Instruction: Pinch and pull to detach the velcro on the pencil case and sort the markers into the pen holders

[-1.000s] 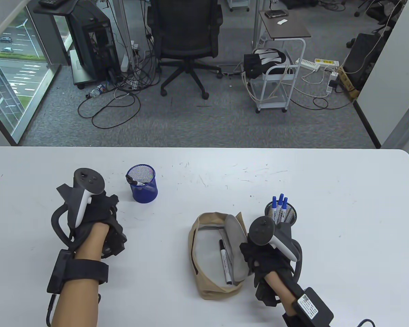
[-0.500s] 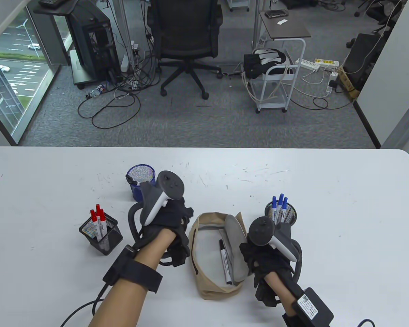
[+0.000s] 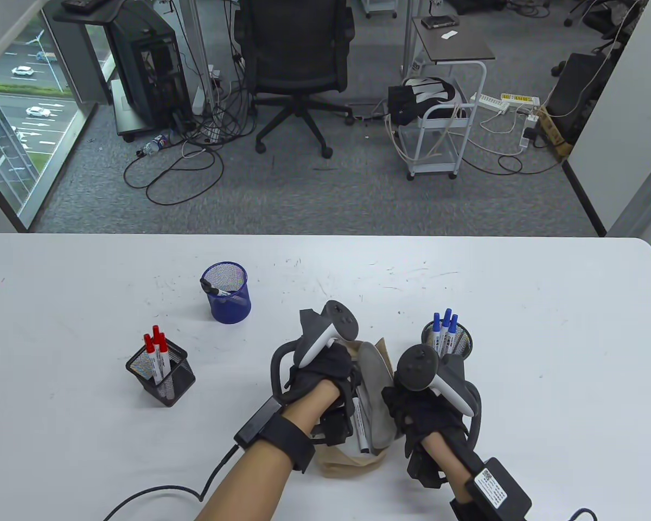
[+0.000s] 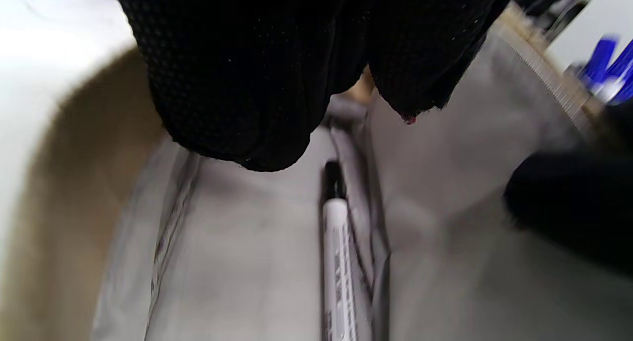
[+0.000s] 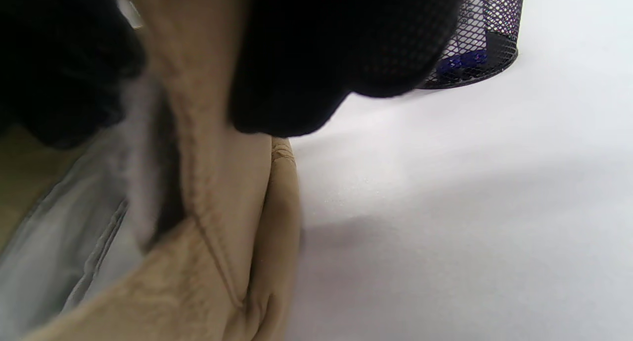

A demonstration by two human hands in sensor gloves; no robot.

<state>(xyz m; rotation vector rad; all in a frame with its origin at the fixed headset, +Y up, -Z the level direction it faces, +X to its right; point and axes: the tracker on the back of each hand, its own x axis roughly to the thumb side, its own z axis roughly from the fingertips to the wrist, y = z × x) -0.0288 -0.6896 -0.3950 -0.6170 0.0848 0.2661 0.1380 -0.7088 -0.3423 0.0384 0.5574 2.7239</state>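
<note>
The tan pencil case (image 3: 350, 464) lies open near the table's front edge, its grey lining showing. One black-capped marker (image 3: 362, 429) lies inside it, lengthwise. My left hand (image 3: 343, 388) reaches down into the case. In the left wrist view its gloved fingers (image 4: 232, 98) hang just above the marker (image 4: 339, 252) and grip nothing. My right hand (image 3: 404, 404) pinches the case's right edge; the right wrist view shows its fingers (image 5: 296, 64) and thumb on either side of the tan fabric (image 5: 217, 192).
A blue mesh holder (image 3: 229, 296) with a black marker stands at the back left. A square black holder (image 3: 163, 374) with red markers is at the left. Just right of the case stands a round black holder (image 3: 449, 339) with blue markers.
My left hand has travelled right from the table's left side, past the blue holder, and down into the open case. The right hand and case have stayed put.
</note>
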